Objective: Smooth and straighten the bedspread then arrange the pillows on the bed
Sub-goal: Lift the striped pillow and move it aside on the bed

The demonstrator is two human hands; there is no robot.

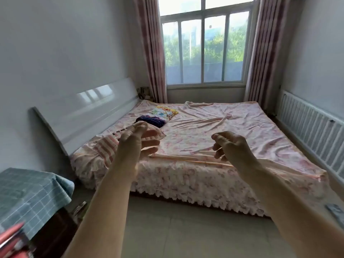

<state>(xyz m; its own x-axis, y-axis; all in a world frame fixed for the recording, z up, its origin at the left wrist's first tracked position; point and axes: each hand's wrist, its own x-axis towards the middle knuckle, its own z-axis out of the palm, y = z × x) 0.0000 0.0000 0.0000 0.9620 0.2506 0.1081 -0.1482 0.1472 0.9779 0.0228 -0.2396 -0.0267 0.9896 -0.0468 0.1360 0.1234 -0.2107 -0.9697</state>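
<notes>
Both my bare forearms stretched forward, my left hand [134,140] raised with fingers spread and loosely extended, my right hand [233,147] palm down, fingers curled inward, neither hand gripping anything

Left hand [136,141] partly hides the striped pillow [106,148]. The blurred red object [13,239] at lower left cannot be identified.

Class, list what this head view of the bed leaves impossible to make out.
- Striped pillow: partly covered by the left hand.
- Red object at the bottom left: blurred and cut by the frame edge.
- Small item beside the headboard: too small to identify.
- Right hand: hides the bedspread edge beneath it.
</notes>
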